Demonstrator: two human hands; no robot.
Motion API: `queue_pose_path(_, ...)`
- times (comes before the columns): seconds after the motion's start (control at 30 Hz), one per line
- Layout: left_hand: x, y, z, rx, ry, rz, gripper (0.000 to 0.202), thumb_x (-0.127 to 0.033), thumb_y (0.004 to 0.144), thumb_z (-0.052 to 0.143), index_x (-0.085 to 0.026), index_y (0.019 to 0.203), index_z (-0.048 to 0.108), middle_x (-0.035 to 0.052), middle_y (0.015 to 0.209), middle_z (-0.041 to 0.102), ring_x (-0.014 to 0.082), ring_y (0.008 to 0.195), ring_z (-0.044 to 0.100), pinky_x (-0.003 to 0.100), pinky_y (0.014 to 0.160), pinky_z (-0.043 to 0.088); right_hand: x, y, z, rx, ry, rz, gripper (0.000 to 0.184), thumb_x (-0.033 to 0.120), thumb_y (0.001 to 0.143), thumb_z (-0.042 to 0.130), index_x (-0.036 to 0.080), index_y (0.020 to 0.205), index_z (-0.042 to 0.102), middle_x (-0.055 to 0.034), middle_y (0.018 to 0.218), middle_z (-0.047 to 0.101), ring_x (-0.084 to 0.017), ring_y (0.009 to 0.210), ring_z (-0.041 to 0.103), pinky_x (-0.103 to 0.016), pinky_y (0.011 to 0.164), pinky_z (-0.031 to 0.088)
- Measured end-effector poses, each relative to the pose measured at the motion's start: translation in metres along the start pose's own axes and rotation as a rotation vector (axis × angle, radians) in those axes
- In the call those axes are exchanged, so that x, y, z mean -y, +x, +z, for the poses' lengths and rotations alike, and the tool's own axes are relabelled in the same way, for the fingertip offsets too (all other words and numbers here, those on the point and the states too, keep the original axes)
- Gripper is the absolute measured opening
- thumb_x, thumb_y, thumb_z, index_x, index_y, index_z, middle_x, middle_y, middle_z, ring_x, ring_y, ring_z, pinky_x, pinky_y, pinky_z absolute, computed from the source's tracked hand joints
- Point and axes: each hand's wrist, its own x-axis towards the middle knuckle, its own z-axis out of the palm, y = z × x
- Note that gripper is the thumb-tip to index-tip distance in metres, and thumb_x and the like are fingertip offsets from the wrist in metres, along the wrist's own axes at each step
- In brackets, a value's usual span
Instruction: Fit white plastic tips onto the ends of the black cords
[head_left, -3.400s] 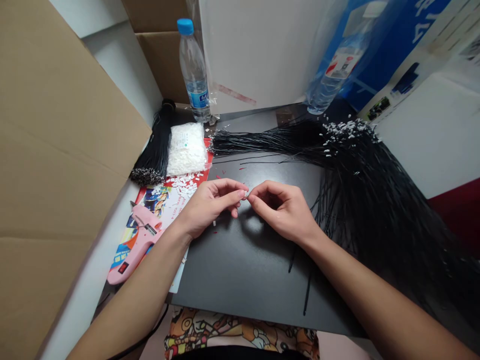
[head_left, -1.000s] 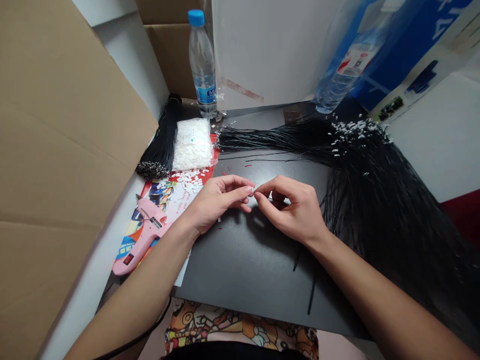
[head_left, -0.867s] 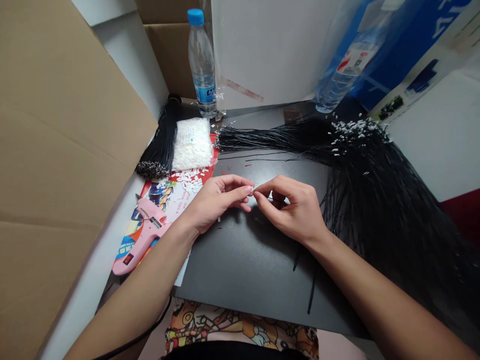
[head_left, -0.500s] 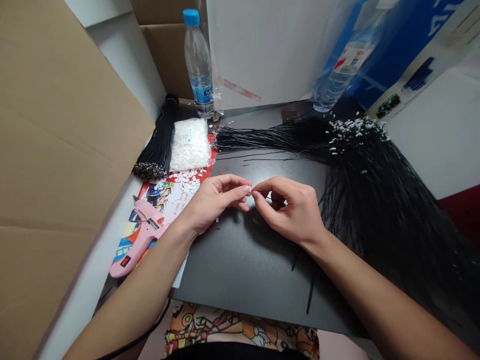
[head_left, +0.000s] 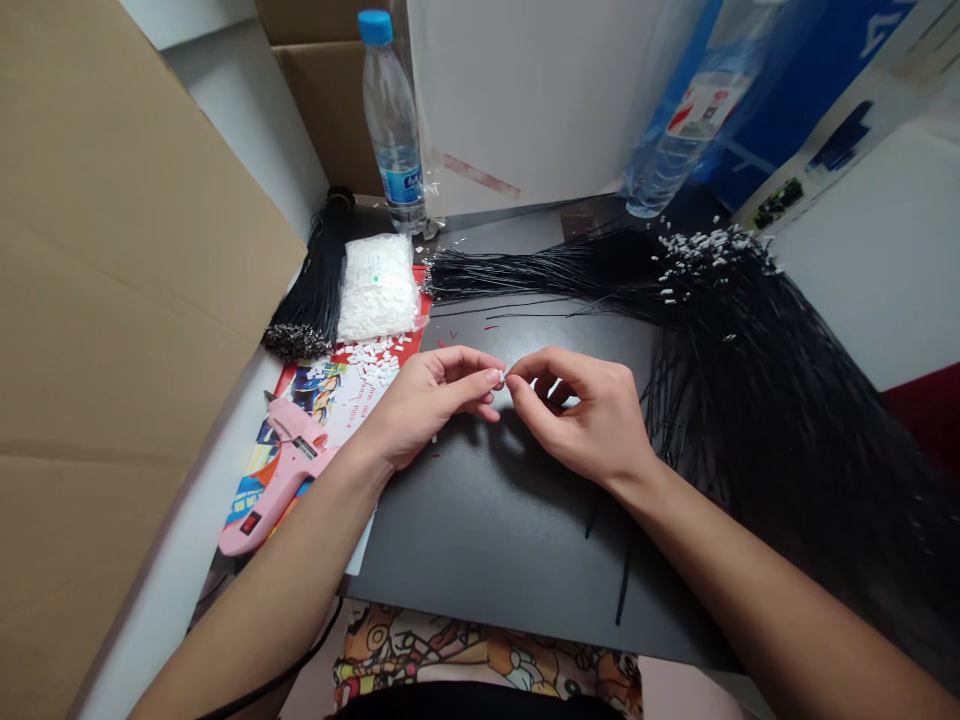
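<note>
My left hand and my right hand meet above a black mat, their fingertips close together. Between them is a tiny white plastic piece, pinched by my left thumb and fingers. My right fingers seem to hold the end of a thin black cord against it, though the fingers partly hide the cord. To the right lies a large bundle of black cords, with white pieces on its ends.
Left of the mat are a bag of white pieces, loose white pieces, a black cord bundle, a pink glue gun and a printed sheet. A water bottle stands behind, and a cardboard sheet rises at left.
My fingertips have come together at the white piece since the oldest frame. Over the last half second the hands barely move, and the view shifts slightly.
</note>
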Motion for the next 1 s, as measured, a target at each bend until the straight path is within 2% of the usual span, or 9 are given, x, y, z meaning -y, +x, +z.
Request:
queue_pose_path(0.57, 0.0024, 0.0006, -0.0011, 0.002, -0.002, 0.000, 0.021, -0.028, 0.074, 0.083, -0.013, 0.086, 0.074, 0.0027, 0.083, 0.067, 0.0103, 0.070, 0.060, 0.025, 0.066, 0.056, -0.0014, -0.0016, 0.0023, 0.015, 0.061, 0.088, 0.011, 0.020, 0.088, 0.060, 0.018, 0.080, 0.068, 0.0015, 0.064, 0.067, -0.008, 0.053, 0.057, -0.019, 0.050, 0.045)
queue_pose_path(1.0, 0.0019, 0.0003, -0.0015, 0.011, 0.011, -0.003, 0.021, -0.028, 0.075, 0.082, -0.013, 0.087, 0.074, 0.0028, 0.085, 0.070, 0.0103, 0.067, 0.064, 0.025, 0.068, 0.056, -0.0012, -0.0006, -0.0001, 0.018, 0.023, 0.028, 0.011, 0.018, 0.086, 0.060, 0.018, 0.079, 0.068, 0.0019, 0.063, 0.066, -0.008, 0.052, 0.055, -0.020, 0.052, 0.044)
